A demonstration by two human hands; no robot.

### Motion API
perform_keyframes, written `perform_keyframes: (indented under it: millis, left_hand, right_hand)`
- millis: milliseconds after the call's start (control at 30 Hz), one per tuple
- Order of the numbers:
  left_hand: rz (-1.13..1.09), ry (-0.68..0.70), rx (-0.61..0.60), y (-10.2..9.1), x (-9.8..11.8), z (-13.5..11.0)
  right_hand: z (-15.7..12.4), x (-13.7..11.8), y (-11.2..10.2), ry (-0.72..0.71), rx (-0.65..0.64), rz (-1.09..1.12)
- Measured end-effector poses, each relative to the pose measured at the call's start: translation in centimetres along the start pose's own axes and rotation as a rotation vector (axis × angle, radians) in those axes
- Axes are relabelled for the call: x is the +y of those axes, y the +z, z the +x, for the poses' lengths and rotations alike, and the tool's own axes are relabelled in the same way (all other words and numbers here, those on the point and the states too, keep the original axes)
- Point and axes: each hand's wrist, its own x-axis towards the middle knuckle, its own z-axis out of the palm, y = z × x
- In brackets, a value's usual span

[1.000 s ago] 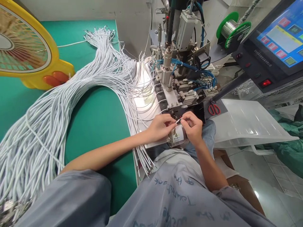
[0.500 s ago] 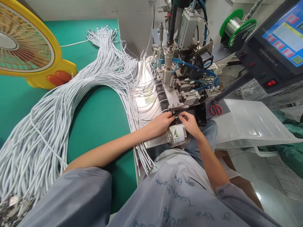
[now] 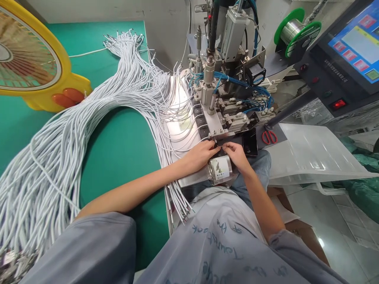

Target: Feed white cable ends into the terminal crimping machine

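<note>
At the front edge of a metal machine (image 3: 215,126) with cylinders and blue air tubes, both hands meet with their fingertips close together. My left hand (image 3: 201,154) is closed in a pinch, its wrist lying over the loose ends of white cables (image 3: 164,146). Opposite it, my right hand (image 3: 236,155) pinches with thumb and forefinger. Something tiny sits between the fingertips, too small to name. Just below the hands is a clear bag with a white label (image 3: 221,167). Several white cables run from the bundle into the machine's left side.
A yellow fan (image 3: 63,77) stands left on the green table (image 3: 118,146). To the right are a black tray (image 3: 250,142), red-handled scissors (image 3: 269,137), a green solder-wire spool (image 3: 291,32), a control screen (image 3: 355,43) and a translucent plastic bin (image 3: 314,154).
My right fingertips have come slightly closer to the left ones, and the thing between them shows less. The whole view has shifted a little; the cables and machine stay put.
</note>
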Motion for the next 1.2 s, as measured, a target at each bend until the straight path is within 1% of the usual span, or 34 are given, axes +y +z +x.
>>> perform_keyframes:
  millis: [200,500,567,700,800,900,1033,1133,1200]
  left_hand:
    - [0.051,-0.017,-0.030,-0.4,-0.1,0.2]
    - [0.224,-0.007,-0.073,-0.8,0.1,0.4]
    - [0.236,-0.017,-0.080,-0.9,0.2,0.4]
    - [0.248,-0.021,-0.089,-0.8,0.3,0.3]
    - [0.240,-0.027,-0.105,-0.9,0.3,0.3]
    - [0.238,-0.033,-0.118,-1.0,0.4,0.3]
    - [0.226,-0.043,-0.130,-1.0,0.4,0.2]
    - [0.196,-0.055,-0.144,-1.5,0.4,0.1]
    - [0.185,-0.073,-0.181,-2.2,0.6,0.0]
  right_hand:
    - [0.2,-0.7,-0.2,0.078,-0.038,-0.020]
    - [1.0,-1.0,-0.4,0.212,-0.112,0.024]
    - [0.8,-0.9,-0.3,0.199,-0.088,0.012]
    - [0.5,-0.6,0.2,0.112,0.006,0.016]
    - [0.7,-0.6,0.4,0.080,0.030,0.004]
    - [0.9,-0.8,0.3,0.105,-0.003,-0.038]
    - [0.8,-0.7,0.2,0.147,-0.091,-0.006]
    - [0.8,0.0,0.4,0.125,-0.134,0.012]
    - [1.0,0.4,0.5,0.096,-0.153,-0.002]
